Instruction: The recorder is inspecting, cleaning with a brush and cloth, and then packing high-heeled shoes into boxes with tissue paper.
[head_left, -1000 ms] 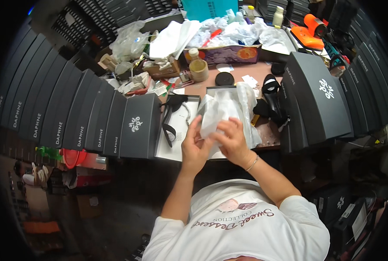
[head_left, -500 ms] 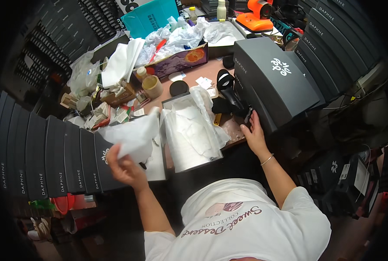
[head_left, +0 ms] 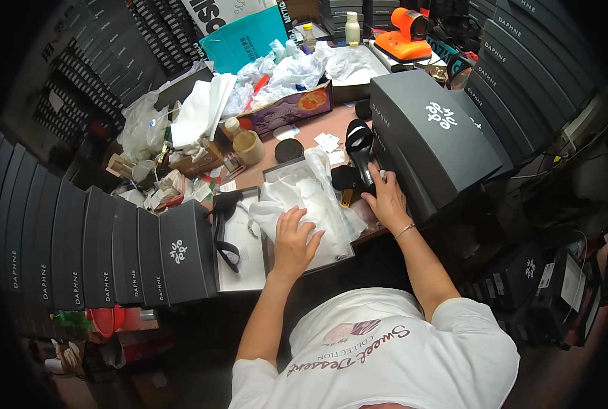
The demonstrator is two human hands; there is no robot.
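Note:
My left hand (head_left: 294, 242) rests over an open grey shoebox (head_left: 328, 262), its thumb apart from the fingers, on white tissue paper (head_left: 304, 204) that lines the box. My right hand (head_left: 389, 201) closes around the back end of a black sandal (head_left: 360, 140) to the right of the box. The fingers partly hide where they meet the sandal. Another black sandal (head_left: 228, 238) lies on its side in a white-lined box lid (head_left: 249, 262) left of the shoebox. A black piece (head_left: 345, 178) lies between the shoebox and the right-hand sandal.
Grey shoeboxes (head_left: 181, 252) stand in a row at left; more boxes (head_left: 433, 129) are stacked at right. Behind are a carton (head_left: 287, 116) of crumpled paper, a tape roll (head_left: 249, 146), a round black lid (head_left: 288, 150) and an orange device (head_left: 406, 37).
My left hand has moved right, bringing a tissue sheet from above the lid onto the shoebox. The left sandal now shows. My right hand has closed in on the other sandal.

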